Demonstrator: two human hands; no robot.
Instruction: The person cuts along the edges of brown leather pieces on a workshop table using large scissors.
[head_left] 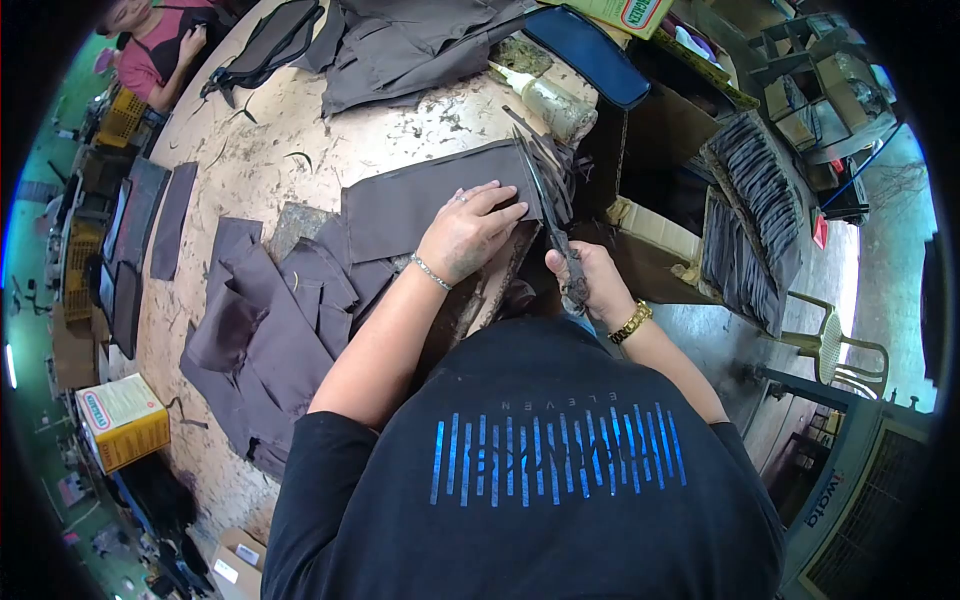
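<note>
1. Left hand [470, 235]: palm down, fingers extended and slightly spread; laid over the right-hand part of the panel, with nothing seen to be gripped.
2. Right hand [597, 283]: closed round the handles of the scissors; set apart from the left hand, to its right and nearer the body.
3. Scissors [537, 180], long-bladed: directed away from the body, with the tips beyond the left fingertips. Whether the blades are parted cannot be told.
4. Fabric panel [390, 215], dark, flat, roughly rectangular: placed beneath the left hand and extended leftward from it. Its long axis is run left to right, slightly farther from the body at the right. Its right end is met by the blades, which are set across that axis. The left hand is the nearer, being in contact; the right hand is held just off that end.
5. Narrow strips [560, 185], dark: bunched just right of the blades.
6. Fabric pieces [270, 345], dark, loosely heaped: found left of both hands, partly overlapped with the panel.
7. Bottle [555, 108]: laid on its side beyond the hands.
8. Surface [240, 165], worn and scrap-strewn: spread beneath the panel.
</note>
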